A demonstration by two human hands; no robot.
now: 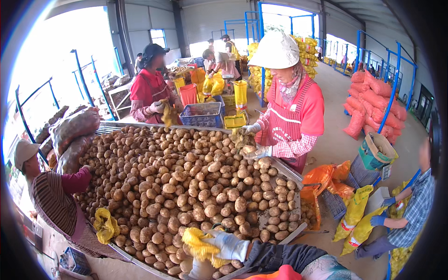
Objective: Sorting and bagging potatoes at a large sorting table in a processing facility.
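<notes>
In the head view, my right hand (227,244), in a pale work glove, comes in from the lower right with a dark sleeve. It grips a bunched yellow mesh cloth (200,243) just above the potatoes (182,199). My left hand (200,270), also gloved, is blurred and partly cut off at the bottom edge, just below the cloth. Whether its fingers hold anything is unclear. The soil-dusted potatoes lie in a thick layer on a metal-rimmed sorting table (294,232).
Co-workers stand across (288,115), at the far left (154,91) and at the left side (52,196). A crumpled yellow mesh bag (105,225) lies on the left rim. An orange bag (318,182) hangs at the right end. Blue crates (201,114) stand behind.
</notes>
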